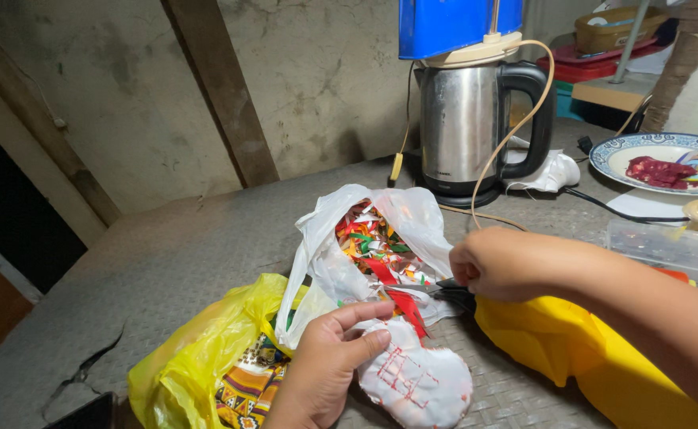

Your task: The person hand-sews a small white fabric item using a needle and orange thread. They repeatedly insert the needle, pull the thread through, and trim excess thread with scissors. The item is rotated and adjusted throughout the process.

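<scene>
Right hand (501, 264) is closing around dark scissors (444, 287) at frame centre, blades pointing left at a red fabric strip (407, 308). Left hand (329, 367) is pinching the white stitched fabric piece (416, 380) at lower centre, thumb on top, holding it flat on the bench (182, 254). Progress, judging by the scene: white plastic bag (341, 238) above the hands is already sitting full of coloured scraps, so cutting looks well along; the red strip and white piece are looking uncut. Yellow bag (198, 349) with patterned cloth is lying lower left, yellow fabric (571, 342) under the right forearm. Room: kettle (468, 127), cord, plate (667, 159) and clear container (663, 246) are crowding the upper right; left half of the bench is offering open space, edge running along the far left
</scene>
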